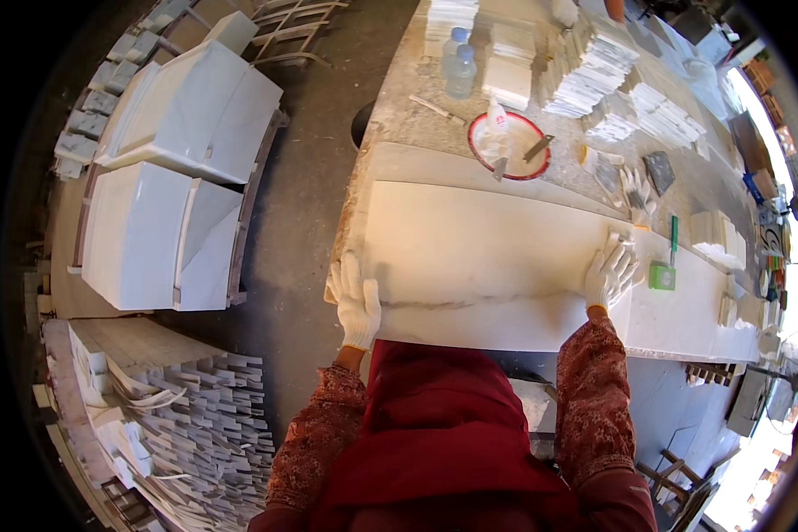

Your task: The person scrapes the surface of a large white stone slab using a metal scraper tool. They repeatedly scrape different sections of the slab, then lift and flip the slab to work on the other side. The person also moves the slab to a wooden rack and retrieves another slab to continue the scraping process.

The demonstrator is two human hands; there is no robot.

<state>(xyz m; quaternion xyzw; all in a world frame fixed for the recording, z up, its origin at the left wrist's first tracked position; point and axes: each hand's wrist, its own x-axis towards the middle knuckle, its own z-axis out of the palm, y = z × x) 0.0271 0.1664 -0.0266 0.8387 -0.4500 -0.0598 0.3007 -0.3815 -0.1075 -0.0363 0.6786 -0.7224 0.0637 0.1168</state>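
Note:
A long white marble slab [479, 253] with a grey vein lies flat in front of me on the worktable. My left hand [355, 301], in a white knit glove, rests at the slab's left end with its fingers stretched out. At the right end, my right hand [609, 273] wears a matching glove, its fingers spread against the slab's edge. Just beyond it lie loose white gloves [636, 191] and a dark grey stone piece [659, 171]. A green tool [662, 275] with a square head and thin handle sits right of my right hand.
Behind the slab stand a red-rimmed bowl [545, 164] holding scrapers, plastic bottles [460, 73] and stacked white tiles [585, 71]. The worktable [399, 124] ends at my left. Large marble slabs [137, 230] stand on pallets across the floor, with many thin stone strips [213, 417] below them.

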